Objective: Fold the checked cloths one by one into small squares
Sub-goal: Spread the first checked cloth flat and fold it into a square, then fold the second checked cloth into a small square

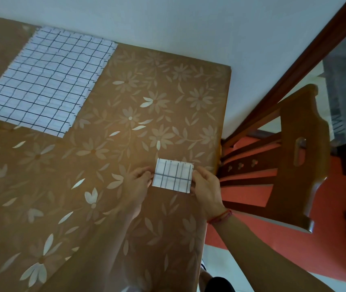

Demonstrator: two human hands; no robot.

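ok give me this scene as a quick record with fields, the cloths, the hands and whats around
table: brown flowered cover
folded cloth: small checked rectangle, near the table's right edge
left hand: holds the folded cloth's left edge
right hand: holds its right edge; red string on the wrist
pile of cloths: checked, unfolded, flat at the far left
chair: wooden, right of the table

Tbl: open floral top btwn cloth stack, far left, & folded cloth nr right edge. Chair crowds right side; wall behind
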